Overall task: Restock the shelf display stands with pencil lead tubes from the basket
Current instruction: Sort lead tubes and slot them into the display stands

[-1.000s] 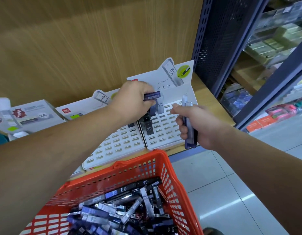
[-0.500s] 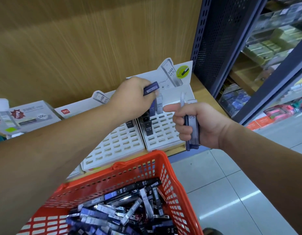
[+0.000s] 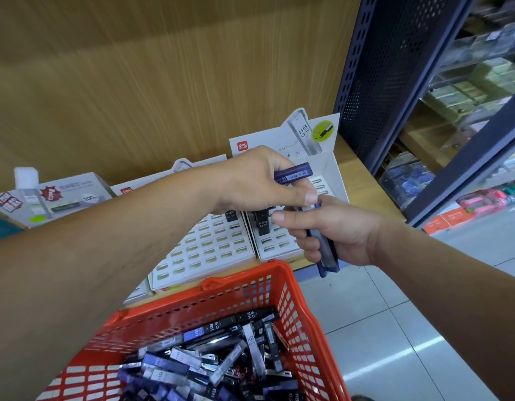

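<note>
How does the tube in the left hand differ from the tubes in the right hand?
The left hand pinches a single tube that lies nearly level. The right hand grips a bundle of tubes that stands steeply. The single tube sticks out free beyond the fingers, while fingers wrap the bundle mid-length. Both are dark blue.
</note>
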